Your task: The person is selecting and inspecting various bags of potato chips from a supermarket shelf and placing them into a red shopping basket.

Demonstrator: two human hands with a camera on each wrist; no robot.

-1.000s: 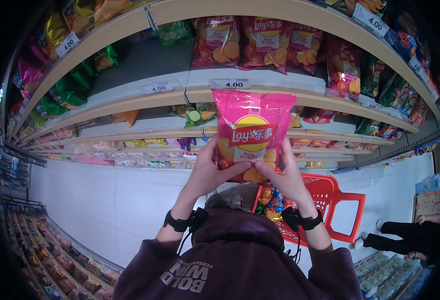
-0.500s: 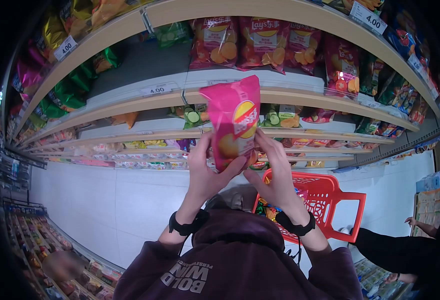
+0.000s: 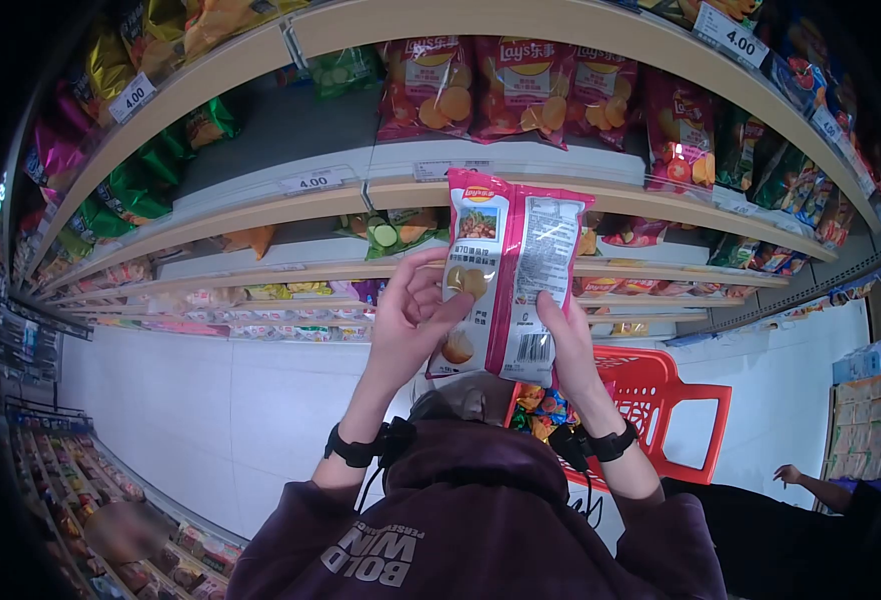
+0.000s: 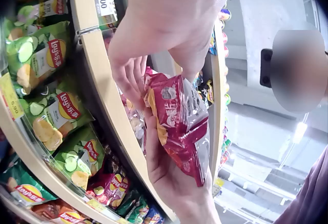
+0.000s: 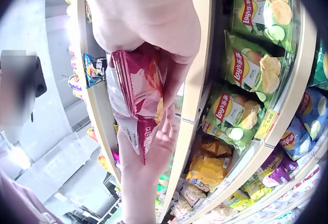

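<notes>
A pink Lay's chip bag (image 3: 506, 280) is held upright between both hands, its printed back with barcode facing up toward the head camera. My left hand (image 3: 411, 325) pinches the bag's left side, thumb on the printed panel and fingers partly curled at the edge. On the opposite side my right hand (image 3: 571, 350) grips the bag, thumb on the white text panel and its other fingers behind. The left wrist view shows the bag's end (image 4: 179, 121) between the two hands; in the right wrist view the bag (image 5: 138, 90) also sits between them.
Shelves (image 3: 401, 190) of chip bags curve across the front, with pink Lay's bags (image 3: 426, 85) on the upper one. A red basket (image 3: 696, 390) holding colourful packets stands at the lower right. Another person's arm (image 3: 811, 485) shows at the far right.
The bag has been turned over from its pink front to its white printed back. The hands have shifted their grip on its sides. The other person at the right has moved.
</notes>
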